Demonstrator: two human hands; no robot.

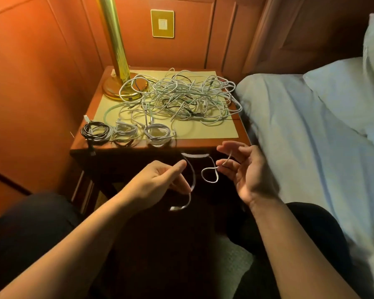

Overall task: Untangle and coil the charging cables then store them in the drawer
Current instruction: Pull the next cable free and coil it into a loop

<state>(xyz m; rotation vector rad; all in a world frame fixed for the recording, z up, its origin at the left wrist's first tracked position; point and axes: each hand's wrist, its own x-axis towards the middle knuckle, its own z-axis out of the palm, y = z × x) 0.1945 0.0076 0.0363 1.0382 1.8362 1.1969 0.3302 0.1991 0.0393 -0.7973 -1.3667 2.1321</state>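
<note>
A short white cable [192, 180] hangs in front of the nightstand between my two hands. My left hand [160, 180] pinches it near one end, and its plug dangles below. My right hand [244, 169] has its palm up with the cable looped around its fingers. A big tangle of white, green and black cables [181, 96] lies on the nightstand top [205, 144]. Three coiled cables sit along the front edge: a black one [95, 131], a white one [125, 131] and another white one [158, 132]. The drawer front [138, 165] below is dark and looks closed.
A brass lamp [115, 50] stands at the back left of the nightstand. A yellow mat [205, 130] covers the top. A bed with pale blue bedding [311, 137] lies right beside it. Wood-panelled wall with a brass switch plate [162, 23] is behind.
</note>
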